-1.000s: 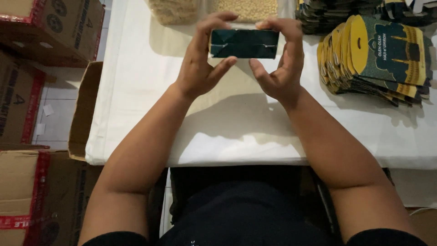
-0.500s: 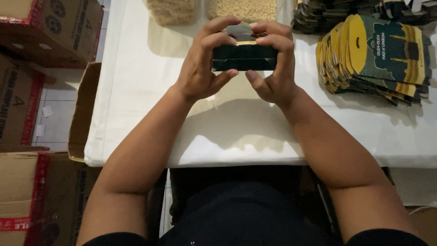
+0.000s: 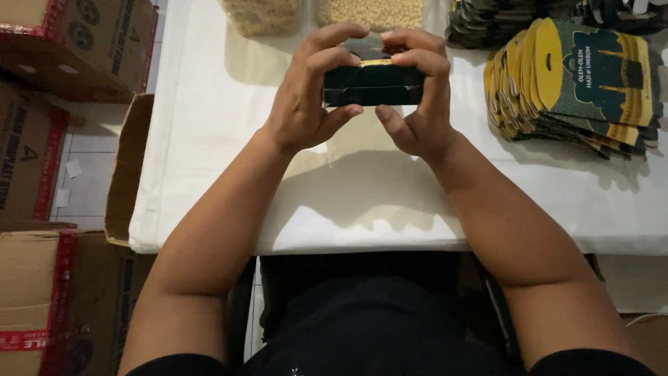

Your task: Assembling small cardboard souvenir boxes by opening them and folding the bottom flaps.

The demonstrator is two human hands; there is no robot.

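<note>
both hands grip a small dark green cardboard box with a gold edge (image 3: 374, 85) above the white cloth-covered table (image 3: 209, 139). the left hand (image 3: 306, 97) clasps its left end, fingers curled over the top and thumb beneath; the right hand (image 3: 417, 97) clasps the right end the same way. to the box's right, a fanned stack of flat green and yellow cardboard packages (image 3: 577, 83) lies on the table. beyond the box sit two clear bags of pale grains (image 3: 369, 12). brown cardboard cartons (image 3: 42, 139) stand left of the table.

dark green carton (image 3: 373, 86), flat cartons (image 3: 577, 80), cardboard boxes (image 3: 76, 42)
</note>
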